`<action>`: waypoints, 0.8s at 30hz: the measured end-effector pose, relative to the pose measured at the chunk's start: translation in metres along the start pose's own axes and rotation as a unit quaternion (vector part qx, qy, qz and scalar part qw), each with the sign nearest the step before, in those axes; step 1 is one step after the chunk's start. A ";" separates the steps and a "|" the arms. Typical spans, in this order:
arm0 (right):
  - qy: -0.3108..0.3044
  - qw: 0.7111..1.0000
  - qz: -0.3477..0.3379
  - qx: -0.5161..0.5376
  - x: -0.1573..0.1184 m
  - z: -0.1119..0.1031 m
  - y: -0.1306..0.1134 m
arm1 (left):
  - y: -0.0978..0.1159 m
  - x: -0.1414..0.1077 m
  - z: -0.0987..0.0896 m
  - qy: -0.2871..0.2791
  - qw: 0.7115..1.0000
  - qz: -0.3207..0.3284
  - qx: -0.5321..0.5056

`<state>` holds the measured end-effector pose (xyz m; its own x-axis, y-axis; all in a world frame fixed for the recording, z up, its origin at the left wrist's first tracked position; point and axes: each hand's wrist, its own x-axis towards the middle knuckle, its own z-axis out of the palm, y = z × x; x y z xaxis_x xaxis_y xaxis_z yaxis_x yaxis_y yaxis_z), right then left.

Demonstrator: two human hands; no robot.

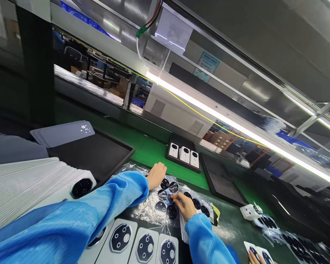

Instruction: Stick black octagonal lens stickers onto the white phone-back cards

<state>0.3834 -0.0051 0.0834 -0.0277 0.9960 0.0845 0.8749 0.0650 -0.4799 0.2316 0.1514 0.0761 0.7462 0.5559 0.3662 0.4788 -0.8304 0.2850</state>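
The right hand's fingers (184, 206) are closed in a pinch on a dark disc (170, 200), which sits right at the thumb and fingertip, over a clear plastic sheet (147, 212). The left hand's fingers (157, 176) curl down at the far side of the plastic sheet, a little apart from that disc; their tips are hidden, so whether they grip anything cannot be told. More black discs (171, 212) lie on the plastic sheet, between and just below the two hands.

Just right of the plastic sheet is a second group of discs (196, 204) under plastic. On its near side, white panels (144, 246) with dark eight-sided insets stand in a row. To its left is a long stack of white panels (24, 183), with a black tray (110, 146) and grey panels (63, 134) behind. Beyond the plastic sheet, a small tray (183, 163) on the green counter (151, 145) holds white panels. To its far right, another person's hand (255, 259) touches two panels at the bottom edge of the view.
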 end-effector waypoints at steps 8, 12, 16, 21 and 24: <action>-0.003 0.999 0.033 -0.028 0.009 0.000 -0.007 | 0.026 -0.007 0.010 -0.065 0.993 0.092 -0.038; -0.008 0.998 0.039 -0.040 0.005 -0.002 -0.013 | 0.022 -0.003 0.012 -0.079 0.993 0.080 -0.041; 0.000 0.998 0.042 -0.036 -0.006 -0.001 -0.013 | 0.023 -0.002 0.012 -0.084 0.994 0.061 -0.035; 0.054 0.997 0.062 -0.013 -0.024 0.009 -0.008 | 0.029 -0.005 0.009 -0.085 0.995 0.044 -0.015; 0.092 0.993 0.077 -0.004 -0.053 -0.003 -0.004 | 0.032 -0.007 0.007 -0.083 0.996 0.041 -0.003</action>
<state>0.3828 -0.0581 0.0838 0.1941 0.9663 0.1690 0.8659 -0.0878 -0.4924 0.2451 0.1205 0.0768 0.8491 0.4722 0.2367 0.4106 -0.8720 0.2665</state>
